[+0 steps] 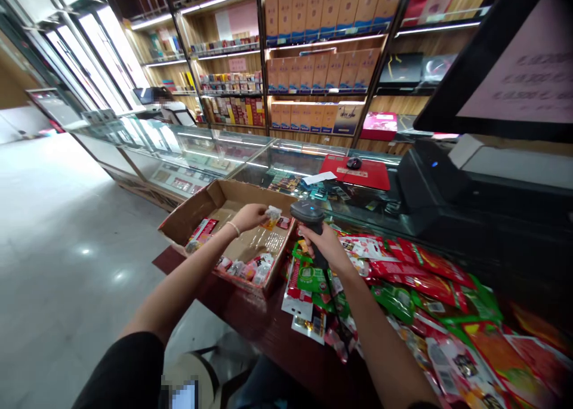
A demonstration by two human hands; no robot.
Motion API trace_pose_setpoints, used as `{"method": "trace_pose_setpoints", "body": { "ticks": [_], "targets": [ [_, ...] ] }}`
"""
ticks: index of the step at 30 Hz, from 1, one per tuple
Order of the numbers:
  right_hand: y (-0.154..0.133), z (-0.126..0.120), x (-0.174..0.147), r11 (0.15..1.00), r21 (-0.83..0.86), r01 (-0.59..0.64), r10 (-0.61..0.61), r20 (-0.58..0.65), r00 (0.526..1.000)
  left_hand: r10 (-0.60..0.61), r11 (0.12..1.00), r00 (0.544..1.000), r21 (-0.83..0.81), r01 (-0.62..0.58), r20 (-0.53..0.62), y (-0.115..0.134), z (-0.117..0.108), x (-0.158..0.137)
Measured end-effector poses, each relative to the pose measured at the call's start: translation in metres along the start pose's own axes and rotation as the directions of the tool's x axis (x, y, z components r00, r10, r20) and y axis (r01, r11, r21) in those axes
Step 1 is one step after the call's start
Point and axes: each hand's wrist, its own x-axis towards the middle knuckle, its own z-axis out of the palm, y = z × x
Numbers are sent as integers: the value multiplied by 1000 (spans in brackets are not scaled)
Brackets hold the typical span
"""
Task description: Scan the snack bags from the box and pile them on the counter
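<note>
My left hand [251, 217] reaches over the cardboard box [215, 203], its fingers closed on a small snack packet [271, 217] with a clear top and an orange lower part. In my right hand [326, 245] is a black barcode scanner [308, 212], held by its handle with a blue light on top. Its cable hangs down past my wrist. Several small wrapped packets [250, 268] lie along the near side of the box, and a red packet [206, 227] lies at its left. Beside the box, under the scanner, spreads a heap of red and green snack packets [403, 274].
A glass counter [250, 149] runs behind the box, with a red mat [373, 173] and a black mouse [354, 162] on it. At the right stand a monitor [501, 68] and a dark machine [425, 176]. Shelves of boxes [322, 71] line the back wall.
</note>
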Motion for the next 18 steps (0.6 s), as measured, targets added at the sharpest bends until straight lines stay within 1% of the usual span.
{"method": "trace_pose_setpoints", "body": {
  "ticks": [1,2,3,4,6,8,11,14,18],
  "targets": [
    [-2,1,-3,1000,-6,3,-3,-3,1000,-46,985,998,-169,37,-45,2,-4,-6],
    [-3,2,-5,1000,-17,7,-7,-6,1000,-101,935,992,-348,69,-74,4,-5,-11],
    [-5,3,-8,999,-30,14,-14,-10,1000,-157,855,984,-511,90,-89,6,-6,-16],
    [-7,4,-11,999,-42,22,-22,-14,1000,-207,761,974,-641,100,-93,8,-5,-20],
    [-9,6,-17,998,-61,28,-29,-16,999,-288,597,952,-797,95,-102,9,-3,-25],
    [-10,8,-23,997,-70,12,-12,-4,1000,-347,504,930,-860,78,-120,8,-2,-26],
    [-11,13,-31,995,-101,-3,7,36,999,-415,433,905,-896,103,-97,7,-3,-24],
    [-14,19,-36,984,-178,30,-22,48,999,-438,405,897,-903,142,-56,6,-4,-22],
    [-21,23,-42,962,-270,50,-33,67,997,-407,391,910,-915,98,-76,4,-1,-19]
  ]
}}
